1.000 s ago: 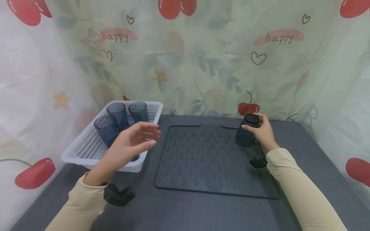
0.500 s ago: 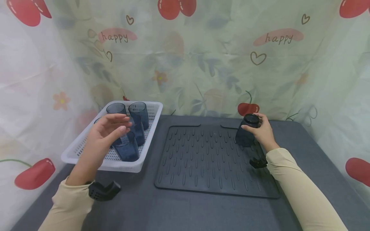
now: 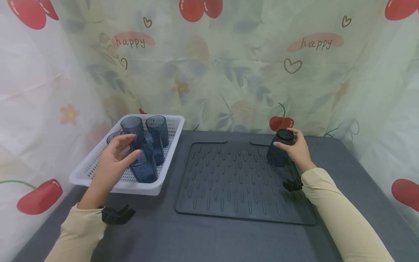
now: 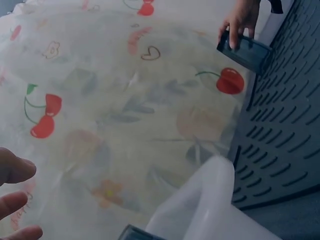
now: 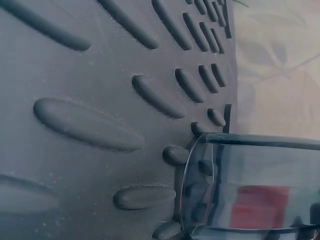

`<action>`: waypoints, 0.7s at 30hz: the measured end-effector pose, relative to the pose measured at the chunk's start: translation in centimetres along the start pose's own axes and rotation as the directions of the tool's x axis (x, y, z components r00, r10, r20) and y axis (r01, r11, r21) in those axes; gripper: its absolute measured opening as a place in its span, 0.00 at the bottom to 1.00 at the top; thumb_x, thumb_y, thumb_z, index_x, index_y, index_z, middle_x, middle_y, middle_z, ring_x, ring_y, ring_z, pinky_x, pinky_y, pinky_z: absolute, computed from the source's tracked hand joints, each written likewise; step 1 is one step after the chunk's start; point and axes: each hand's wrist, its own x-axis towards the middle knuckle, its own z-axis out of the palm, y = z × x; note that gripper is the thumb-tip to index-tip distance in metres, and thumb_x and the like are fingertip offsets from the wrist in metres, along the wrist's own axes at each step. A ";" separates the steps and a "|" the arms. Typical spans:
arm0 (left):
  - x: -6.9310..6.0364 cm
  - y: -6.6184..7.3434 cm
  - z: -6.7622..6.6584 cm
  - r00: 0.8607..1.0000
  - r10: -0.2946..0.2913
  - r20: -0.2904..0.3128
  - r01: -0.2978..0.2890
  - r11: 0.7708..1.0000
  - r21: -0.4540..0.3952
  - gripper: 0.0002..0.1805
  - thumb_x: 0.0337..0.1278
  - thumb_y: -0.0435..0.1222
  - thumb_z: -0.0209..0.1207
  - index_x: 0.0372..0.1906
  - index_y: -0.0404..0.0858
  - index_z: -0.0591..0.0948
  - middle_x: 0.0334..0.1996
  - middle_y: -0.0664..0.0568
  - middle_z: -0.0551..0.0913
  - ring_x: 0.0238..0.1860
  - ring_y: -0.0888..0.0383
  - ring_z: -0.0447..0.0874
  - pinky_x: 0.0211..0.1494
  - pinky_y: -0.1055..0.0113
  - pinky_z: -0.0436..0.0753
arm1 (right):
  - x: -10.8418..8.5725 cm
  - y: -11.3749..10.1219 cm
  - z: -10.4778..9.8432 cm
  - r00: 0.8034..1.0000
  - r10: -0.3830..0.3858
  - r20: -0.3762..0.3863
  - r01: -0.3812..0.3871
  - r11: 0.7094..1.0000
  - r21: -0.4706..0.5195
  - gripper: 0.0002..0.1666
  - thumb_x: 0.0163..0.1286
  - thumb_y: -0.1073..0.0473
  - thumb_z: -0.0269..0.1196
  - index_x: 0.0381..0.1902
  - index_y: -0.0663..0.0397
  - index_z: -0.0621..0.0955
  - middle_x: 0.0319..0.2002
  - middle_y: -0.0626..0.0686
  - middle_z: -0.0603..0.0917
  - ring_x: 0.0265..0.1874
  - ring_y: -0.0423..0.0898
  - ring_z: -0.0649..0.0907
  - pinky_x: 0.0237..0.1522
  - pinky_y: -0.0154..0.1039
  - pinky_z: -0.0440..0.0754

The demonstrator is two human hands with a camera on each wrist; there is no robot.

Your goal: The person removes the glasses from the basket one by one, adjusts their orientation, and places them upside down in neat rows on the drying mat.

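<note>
At the far right corner of the black ribbed drying mat point(image 3: 235, 182), my right hand point(image 3: 300, 151) grips a blue-tinted drinking glass point(image 3: 277, 154). That glass stands upside down, its rim against the mat; the right wrist view shows the clear side of the glass point(image 5: 260, 165) close up. My left hand point(image 3: 112, 160) hovers over the white plastic basket point(image 3: 152, 190) with fingers loosely bent and nothing held. Several similar glasses stand upright in the basket, the nearest glass point(image 3: 145, 171) just right of the left hand. The hand partly hides another glass point(image 3: 112, 137) behind it.
A dark grey table point(image 3: 209, 240) carries the basket on the left and the mat on the right, with a narrow strip between them. A printed curtain point(image 3: 209, 72) hangs close behind and along both sides.
My left hand has moved left from the basket's right side to above its left part, then lowered slightly, uncovering the nearer glasses. The right hand and its glass stay put.
</note>
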 end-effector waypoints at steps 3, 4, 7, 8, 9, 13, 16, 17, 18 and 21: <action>0.1 -0.6 -0.1 0.999 -0.038 0.006 0.038 0.999 -0.020 0.33 0.63 0.37 0.61 0.69 0.32 0.62 0.69 0.39 0.63 0.72 0.42 0.57 0.73 0.46 0.58 | 0.1 0.0 0.0 1.000 0.001 0.004 -0.001 1.000 0.003 0.52 0.62 0.49 0.69 0.75 0.53 0.53 0.70 0.65 0.61 0.66 0.62 0.67 0.61 0.59 0.71; 0.2 -0.8 -0.1 0.999 -0.051 0.007 0.051 0.999 -0.019 0.34 0.63 0.37 0.61 0.70 0.32 0.61 0.69 0.39 0.62 0.72 0.42 0.56 0.73 0.46 0.58 | 0.1 0.1 0.0 1.000 0.001 0.004 -0.001 1.000 0.001 0.52 0.62 0.49 0.69 0.75 0.53 0.53 0.70 0.65 0.61 0.66 0.62 0.67 0.61 0.59 0.71; 0.2 -1.5 -0.2 0.997 -0.079 0.018 0.079 0.997 -0.010 0.37 0.62 0.37 0.62 0.71 0.32 0.59 0.71 0.38 0.58 0.74 0.41 0.51 0.74 0.45 0.55 | 0.1 0.0 0.0 1.000 0.002 0.006 -0.002 1.000 0.002 0.52 0.62 0.50 0.69 0.75 0.53 0.53 0.69 0.65 0.61 0.65 0.62 0.68 0.61 0.59 0.71; 0.2 -1.8 -0.1 0.995 -0.092 0.025 0.092 0.996 -0.004 0.38 0.62 0.37 0.62 0.71 0.32 0.59 0.72 0.37 0.56 0.74 0.40 0.50 0.75 0.45 0.53 | 0.1 0.0 0.0 1.000 0.002 0.006 -0.002 1.000 0.002 0.52 0.62 0.50 0.69 0.75 0.53 0.53 0.69 0.65 0.61 0.65 0.62 0.68 0.61 0.59 0.71; 0.2 -2.0 -0.1 0.994 -0.107 0.033 0.107 0.994 0.005 0.38 0.62 0.38 0.62 0.72 0.32 0.58 0.72 0.37 0.54 0.74 0.40 0.48 0.75 0.45 0.52 | 0.1 0.0 0.0 1.000 0.002 0.006 -0.002 1.000 0.002 0.52 0.62 0.50 0.69 0.75 0.53 0.53 0.69 0.65 0.61 0.65 0.62 0.68 0.61 0.59 0.71; 0.2 -2.8 -0.1 0.985 -0.159 0.065 0.158 0.987 0.031 0.42 0.60 0.42 0.63 0.73 0.33 0.56 0.74 0.36 0.48 0.75 0.39 0.43 0.75 0.43 0.49 | 0.1 0.1 0.1 1.000 0.000 0.007 0.000 1.000 0.004 0.52 0.62 0.49 0.69 0.75 0.53 0.53 0.69 0.65 0.61 0.66 0.62 0.68 0.61 0.59 0.71; 0.2 -3.2 0.0 0.978 -0.191 0.088 0.188 0.981 0.048 0.44 0.59 0.44 0.64 0.74 0.34 0.55 0.75 0.36 0.46 0.75 0.38 0.42 0.75 0.42 0.49 | 0.1 0.1 0.1 1.000 -0.001 0.005 0.001 1.000 0.007 0.52 0.61 0.49 0.69 0.75 0.53 0.53 0.69 0.65 0.61 0.66 0.62 0.67 0.61 0.59 0.71; 0.2 -3.3 0.0 0.975 -0.201 0.096 0.197 0.979 0.057 0.45 0.58 0.44 0.65 0.74 0.34 0.54 0.75 0.36 0.45 0.76 0.38 0.42 0.74 0.41 0.49 | 0.1 0.1 0.1 1.000 -0.002 0.005 0.002 1.000 0.008 0.52 0.62 0.49 0.69 0.75 0.53 0.53 0.69 0.65 0.61 0.66 0.62 0.67 0.61 0.59 0.71; 0.2 -3.4 0.0 0.971 -0.213 0.105 0.207 0.976 0.065 0.46 0.58 0.44 0.65 0.74 0.35 0.54 0.75 0.36 0.45 0.75 0.37 0.42 0.74 0.41 0.50 | 0.0 0.1 0.1 1.000 -0.004 0.005 0.004 1.000 0.010 0.52 0.62 0.49 0.69 0.75 0.53 0.53 0.69 0.65 0.61 0.66 0.62 0.67 0.61 0.59 0.71; 0.2 -3.4 -0.1 0.957 -0.256 0.139 0.247 0.966 0.083 0.49 0.57 0.46 0.66 0.75 0.37 0.51 0.76 0.35 0.41 0.76 0.36 0.40 0.73 0.39 0.49 | 0.0 0.2 0.0 1.000 -0.011 0.002 0.011 1.000 0.014 0.52 0.62 0.50 0.69 0.75 0.53 0.53 0.69 0.65 0.61 0.65 0.62 0.68 0.60 0.59 0.71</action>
